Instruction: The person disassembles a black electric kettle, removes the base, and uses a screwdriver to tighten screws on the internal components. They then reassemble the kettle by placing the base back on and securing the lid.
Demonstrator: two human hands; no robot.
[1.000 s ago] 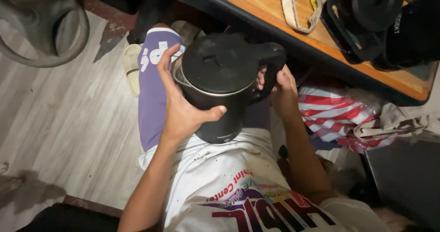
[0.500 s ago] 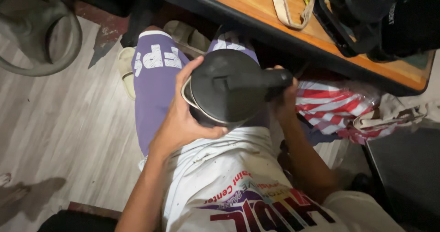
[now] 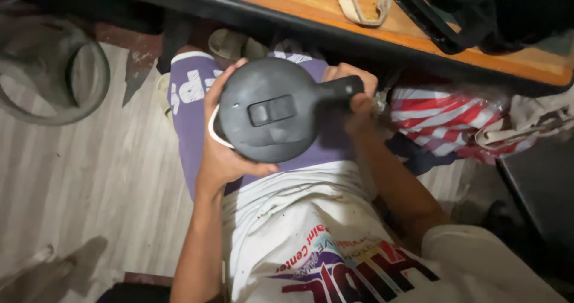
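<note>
Overhead, left hand (image 3: 224,156) cupping round matte-black plastic kettle (image 3: 272,111), right hand (image 3: 356,90) gripping its handle.

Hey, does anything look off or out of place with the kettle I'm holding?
Nothing looks spilled or broken. The black electric kettle sits over your lap, lid closed, left hand cupping its body, right hand gripping the handle. A pale edge shows along its left side; what it is I cannot tell.
</note>
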